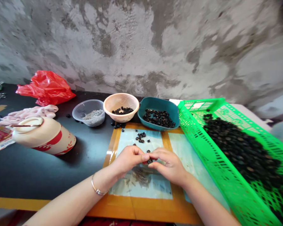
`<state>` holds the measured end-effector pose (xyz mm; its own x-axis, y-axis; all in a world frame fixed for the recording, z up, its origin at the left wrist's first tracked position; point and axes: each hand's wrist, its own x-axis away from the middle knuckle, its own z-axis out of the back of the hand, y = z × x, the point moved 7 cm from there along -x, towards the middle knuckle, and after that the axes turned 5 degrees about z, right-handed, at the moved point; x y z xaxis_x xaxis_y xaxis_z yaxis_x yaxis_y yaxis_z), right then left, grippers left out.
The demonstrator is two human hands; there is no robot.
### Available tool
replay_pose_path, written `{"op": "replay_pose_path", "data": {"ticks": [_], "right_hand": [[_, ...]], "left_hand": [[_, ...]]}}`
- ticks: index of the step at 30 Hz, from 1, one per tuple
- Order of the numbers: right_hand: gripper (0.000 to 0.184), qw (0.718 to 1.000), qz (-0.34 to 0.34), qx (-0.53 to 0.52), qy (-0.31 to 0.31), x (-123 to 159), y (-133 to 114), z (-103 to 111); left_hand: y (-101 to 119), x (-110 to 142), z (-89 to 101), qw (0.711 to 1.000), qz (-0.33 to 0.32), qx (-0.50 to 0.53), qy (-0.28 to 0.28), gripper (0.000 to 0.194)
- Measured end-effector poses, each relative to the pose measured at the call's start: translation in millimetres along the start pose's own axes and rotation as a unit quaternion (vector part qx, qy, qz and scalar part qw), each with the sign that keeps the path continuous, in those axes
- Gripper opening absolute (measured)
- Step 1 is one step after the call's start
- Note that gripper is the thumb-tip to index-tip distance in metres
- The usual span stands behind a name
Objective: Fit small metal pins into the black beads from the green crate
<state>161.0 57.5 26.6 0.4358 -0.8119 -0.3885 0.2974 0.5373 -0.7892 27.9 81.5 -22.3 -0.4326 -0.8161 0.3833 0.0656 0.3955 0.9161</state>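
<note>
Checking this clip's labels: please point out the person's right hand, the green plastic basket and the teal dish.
right hand (pixel 167 166): head view, on the back of the hand.
green plastic basket (pixel 198 157): head view, on its left side wall.
teal dish (pixel 158 103): head view, on its far rim.

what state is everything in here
left hand, fingers curled in against the right hand
right hand, fingers closed at a dark piece
green plastic basket, tilted, heaped with dark pieces
peach bowl, upright, some dark pieces inside
teal dish, upright, holding dark pieces
clear plastic tub, holding grey material
cream and red container, lying on its side
red plastic bag, crumpled
</note>
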Motion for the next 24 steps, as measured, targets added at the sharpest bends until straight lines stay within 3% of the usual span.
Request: {"op": "replay_pose_path", "data": {"ticks": [7, 9, 11, 13, 18, 24], "right_hand": [[0.014, 0.997, 0.031, -0.041, 0.053, 2.0, -5.5, 4.9], [0.013, 0.996, 0.026, -0.056, 0.069, 3.2, -4.4, 7.6], [0.012, 0.995, 0.019, -0.069, 0.072, 4.5, -2.6, 8.6], [0.009, 0.994, 0.010, -0.078, 0.070, 5.7, -0.6, 8.0], [0.013, 0.993, -0.011, -0.092, 0.074, 8.4, 3.3, 2.9], [0.021, 0.986, -0.033, -0.136, 0.095, 8.9, 3.1, -2.3]], "left_hand": [[6.9, 4.1, -5.2, 0.999, -0.037, -0.015, -0.004, 0.034], [11.2, 7.0, -6.2, 0.997, -0.076, 0.012, -0.007, 0.035], [16.4, 11.5, -10.5, 0.991, -0.125, 0.025, -0.034, 0.048], [20.8, 16.8, -14.4, 0.985, -0.166, -0.015, -0.044, 0.056], [31.7, 27.8, -15.4, 0.958, -0.229, -0.170, 0.020, 0.032], [31.5, 29.8, -13.1, 0.949, -0.246, -0.190, 0.050, 0.028]]}}
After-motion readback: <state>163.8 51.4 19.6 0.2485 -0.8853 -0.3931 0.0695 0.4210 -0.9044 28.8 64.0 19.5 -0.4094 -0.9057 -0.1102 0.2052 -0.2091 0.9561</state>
